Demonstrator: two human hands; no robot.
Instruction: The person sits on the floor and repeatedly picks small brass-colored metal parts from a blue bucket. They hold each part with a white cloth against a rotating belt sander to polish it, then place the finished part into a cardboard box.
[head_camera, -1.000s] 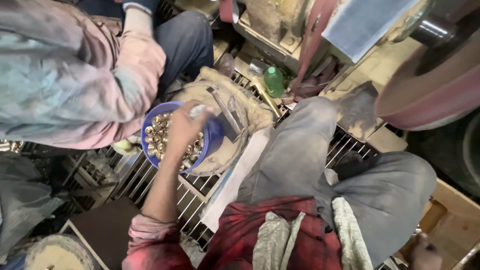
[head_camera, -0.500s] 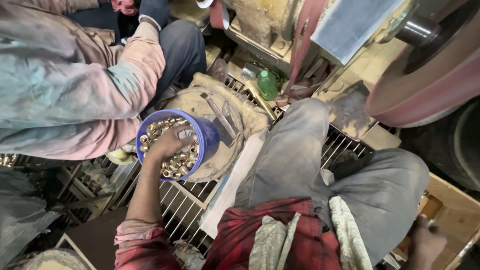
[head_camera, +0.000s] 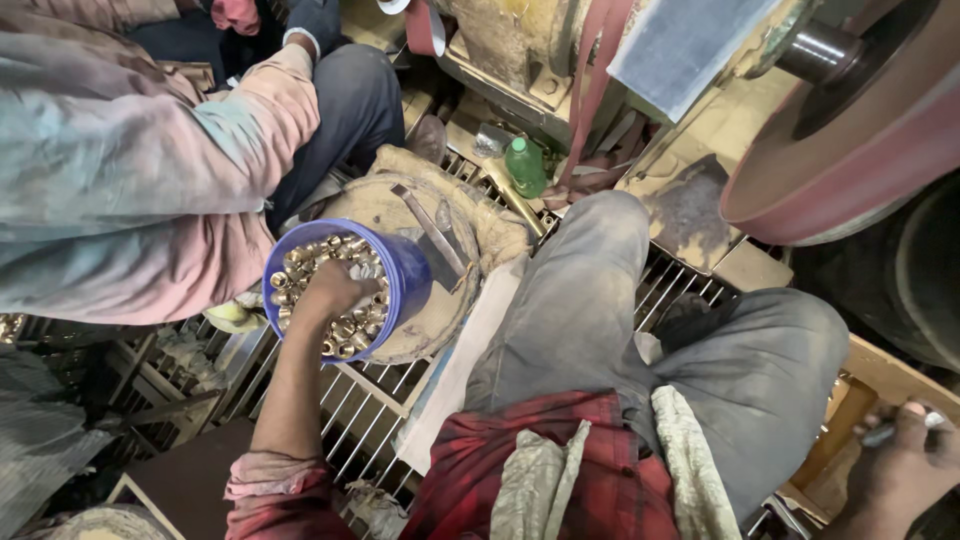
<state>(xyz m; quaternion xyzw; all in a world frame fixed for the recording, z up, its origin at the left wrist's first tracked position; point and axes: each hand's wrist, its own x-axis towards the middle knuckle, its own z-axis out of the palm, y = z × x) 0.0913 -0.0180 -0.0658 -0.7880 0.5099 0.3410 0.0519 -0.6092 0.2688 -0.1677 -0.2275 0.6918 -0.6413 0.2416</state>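
A: Left hand (head_camera: 335, 290), fingertips sunk among the brass fittings (head_camera: 350, 335) in the blue bucket (head_camera: 405, 275); whether its grip encloses any cannot be told.

B: Right hand (head_camera: 905, 455), partly cut by the lower right edge; a small metal piece (head_camera: 880, 433) in it, too blurred to identify.

A: Co-worker's sleeve (head_camera: 150, 170), cropped at the left edge.

Dusty workshop, but there's plenty of colour in it

Blue bucket (head_camera: 400, 275) full of shiny brass-gold fittings (head_camera: 345, 330), a green bottle (head_camera: 526, 166) behind it, and a big pinkish-red wheel (head_camera: 850, 160) top right. My shirt (head_camera: 560, 470) is red and dark plaid over grey trousers (head_camera: 640, 330). The next person's sleeve (head_camera: 150, 170) is faded pink with teal smudges. Tan, dirt-coated pad (head_camera: 440, 200) under the bucket.
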